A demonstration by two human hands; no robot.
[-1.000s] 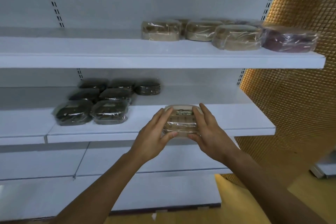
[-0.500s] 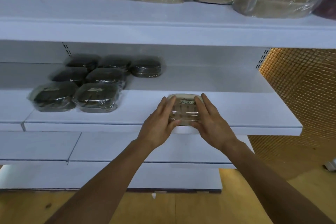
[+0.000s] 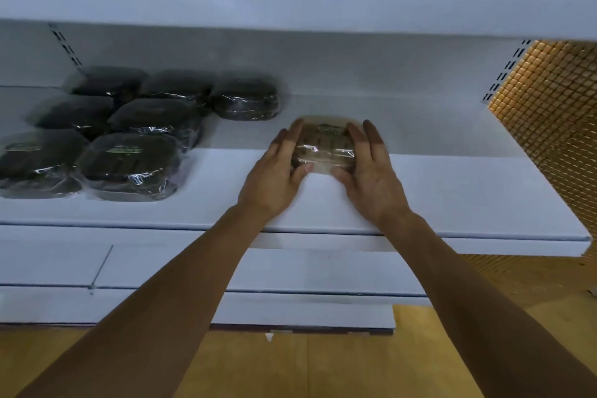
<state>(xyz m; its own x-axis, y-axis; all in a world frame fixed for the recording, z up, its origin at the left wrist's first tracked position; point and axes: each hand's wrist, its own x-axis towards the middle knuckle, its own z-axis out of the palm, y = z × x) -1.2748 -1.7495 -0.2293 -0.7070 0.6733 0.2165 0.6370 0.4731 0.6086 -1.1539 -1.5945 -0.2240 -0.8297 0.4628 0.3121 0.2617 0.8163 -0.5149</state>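
In the head view, your left hand [image 3: 274, 178] and right hand [image 3: 371, 179] press the tan wrapped pack [image 3: 326, 145] between nearly straight fingers, thumbs at its near edge. It sits on the shelf [image 3: 452, 191], right of the dark packs [image 3: 129, 165]. Slide it back squarely with even pressure.
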